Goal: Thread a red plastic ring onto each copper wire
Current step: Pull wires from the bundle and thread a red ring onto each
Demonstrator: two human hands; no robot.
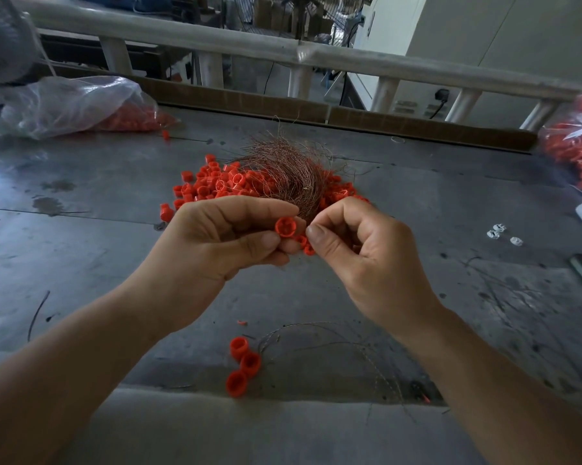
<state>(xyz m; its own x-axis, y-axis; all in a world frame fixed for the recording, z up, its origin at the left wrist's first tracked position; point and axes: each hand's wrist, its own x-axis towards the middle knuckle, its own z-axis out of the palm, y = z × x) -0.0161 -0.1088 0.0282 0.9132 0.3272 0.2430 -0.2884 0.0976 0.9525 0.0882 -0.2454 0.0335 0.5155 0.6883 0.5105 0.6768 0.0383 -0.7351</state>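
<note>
Threading is the step in hand. The left hand [222, 239] pinches one red ring [285, 227] above the middle of the table [81, 263], just in front of the copper wire bundle [283, 169] and the ring pile [216, 186]. The right hand [367, 260] pinches thumb to forefinger beside the ring; whether it holds a wire I cannot tell. Next, I judge, a fine wire end must find the ring's hole.

From my remote station I count two hands, the left hand [216, 243] and the right hand [367, 256]. One red ring [285, 227] is pinched in the left, with two more just beneath it. There are also:
- three near rings [250, 363] in a row
- one heap of rings [216, 187], beyond my counting
- one copper wire bundle [283, 166]
- two clear bags, far left [78, 102] and far right [575, 146]
- three white pieces [494, 233]
</note>
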